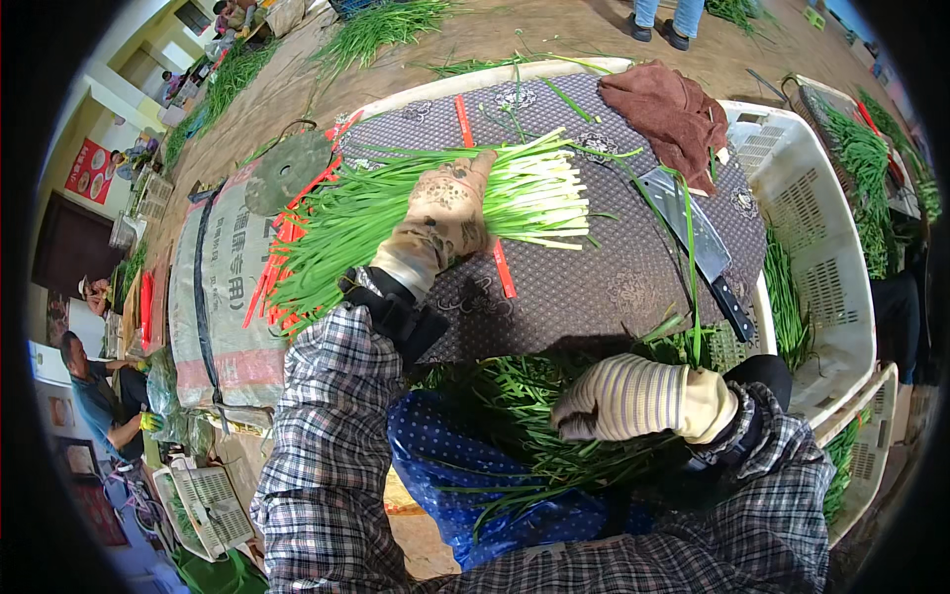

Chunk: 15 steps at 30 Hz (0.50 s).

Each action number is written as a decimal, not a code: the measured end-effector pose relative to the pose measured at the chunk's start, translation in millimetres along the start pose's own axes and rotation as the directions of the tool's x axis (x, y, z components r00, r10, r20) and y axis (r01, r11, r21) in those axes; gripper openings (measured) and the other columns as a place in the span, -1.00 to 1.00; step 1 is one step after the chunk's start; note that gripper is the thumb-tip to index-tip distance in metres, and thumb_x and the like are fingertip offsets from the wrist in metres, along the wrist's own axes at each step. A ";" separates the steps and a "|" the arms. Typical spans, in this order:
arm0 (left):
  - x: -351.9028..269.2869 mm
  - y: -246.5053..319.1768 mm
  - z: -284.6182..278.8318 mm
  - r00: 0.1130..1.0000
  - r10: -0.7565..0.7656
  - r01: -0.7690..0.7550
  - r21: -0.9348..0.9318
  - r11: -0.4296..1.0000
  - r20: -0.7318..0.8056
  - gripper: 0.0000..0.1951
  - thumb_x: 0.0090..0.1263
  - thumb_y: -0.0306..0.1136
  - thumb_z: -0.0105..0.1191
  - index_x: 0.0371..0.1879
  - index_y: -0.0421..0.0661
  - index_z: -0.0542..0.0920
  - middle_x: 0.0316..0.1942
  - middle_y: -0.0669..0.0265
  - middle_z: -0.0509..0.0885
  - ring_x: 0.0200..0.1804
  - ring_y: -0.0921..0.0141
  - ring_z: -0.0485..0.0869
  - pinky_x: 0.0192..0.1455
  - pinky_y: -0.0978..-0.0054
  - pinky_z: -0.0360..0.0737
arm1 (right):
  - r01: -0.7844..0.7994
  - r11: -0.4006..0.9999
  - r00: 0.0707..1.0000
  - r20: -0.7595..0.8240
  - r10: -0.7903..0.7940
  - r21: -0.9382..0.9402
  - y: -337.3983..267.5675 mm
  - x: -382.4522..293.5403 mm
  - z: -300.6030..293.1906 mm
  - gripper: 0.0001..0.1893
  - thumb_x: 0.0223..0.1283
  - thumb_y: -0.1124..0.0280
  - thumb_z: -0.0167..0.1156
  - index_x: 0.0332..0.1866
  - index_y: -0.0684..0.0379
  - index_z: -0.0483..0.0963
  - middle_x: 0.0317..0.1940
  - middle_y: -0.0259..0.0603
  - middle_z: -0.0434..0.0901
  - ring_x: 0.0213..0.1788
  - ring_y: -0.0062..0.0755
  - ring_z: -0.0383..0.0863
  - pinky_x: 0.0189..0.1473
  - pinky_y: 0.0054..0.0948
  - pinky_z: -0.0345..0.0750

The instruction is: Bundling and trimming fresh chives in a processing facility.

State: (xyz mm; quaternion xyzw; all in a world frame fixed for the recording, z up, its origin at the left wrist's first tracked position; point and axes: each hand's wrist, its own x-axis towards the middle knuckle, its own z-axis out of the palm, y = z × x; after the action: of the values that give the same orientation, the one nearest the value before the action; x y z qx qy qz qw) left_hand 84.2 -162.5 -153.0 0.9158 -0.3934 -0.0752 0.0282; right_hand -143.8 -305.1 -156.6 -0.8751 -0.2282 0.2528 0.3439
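Observation:
My left hand point(449, 211), in a soiled cream glove, presses on top of a bunch of garlic chives point(349, 215) whose pale cut stems point right. The bunch lies across a red strip point(505, 271) on the patterned cloth-covered board point(549, 297). My right hand point(623, 401), in a striped knit glove, hangs low over loose green leaves point(512, 393) in my lap; its fingertips are in shadow, and whether it grips any leaves cannot be told. A cleaver point(694, 230) with a black handle lies at the board's right, a few loose leaves across it.
A brown cloth point(664, 111) lies at the far right of the board. More red strips point(260, 286) and a round greenish disc point(288, 172) are at its left, by a grey woven sack point(223, 297). White plastic crates point(831, 297) stand right. A person point(111, 401) sits far left.

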 end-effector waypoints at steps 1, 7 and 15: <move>-0.4 -0.1 -0.5 1.000 -0.001 0.001 0.001 1.000 0.004 -0.07 -0.13 -0.20 0.32 0.32 -0.15 0.18 0.10 0.00 0.47 0.15 0.07 0.47 0.21 0.24 0.41 | -0.002 0.989 0.995 0.097 -0.013 0.148 -3.8 -1.5 -2.9 -0.79 0.12 0.23 0.12 -0.22 0.03 0.61 -0.21 -0.06 0.64 -0.20 -0.02 0.63 -0.11 -0.20 0.55; -1.3 -0.6 5.4 0.999 -0.041 0.041 -0.015 0.999 -0.002 -0.02 -0.20 -0.22 0.38 0.33 -0.12 0.19 0.14 0.00 0.47 0.19 0.09 0.46 0.24 0.28 0.40 | -0.238 0.861 0.832 -0.552 -0.059 -0.450 33.9 71.7 -5.2 -0.63 0.07 0.39 0.10 0.05 -0.04 0.44 -0.29 -0.12 0.55 -0.24 -0.10 0.61 -0.27 -0.19 0.54; 5.2 -16.8 -1.9 0.999 0.051 -0.051 -0.128 0.990 -0.006 0.08 -0.30 -0.19 0.47 0.33 -0.17 0.19 0.21 -0.03 0.41 0.26 0.07 0.39 0.30 0.27 0.34 | -0.258 0.893 0.674 -0.731 -0.107 -0.368 52.5 105.7 2.1 -0.79 0.19 0.23 0.10 -0.29 0.13 0.57 -0.51 -0.09 0.53 -0.42 -0.07 0.53 -0.37 -0.15 0.44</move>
State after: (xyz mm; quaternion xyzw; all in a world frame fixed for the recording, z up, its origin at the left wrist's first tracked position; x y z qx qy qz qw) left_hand 100.2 -154.7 -153.6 0.9019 -0.4109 -0.0983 0.0893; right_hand -52.1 -278.1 -225.7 -0.9648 -0.0842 -0.1646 0.1869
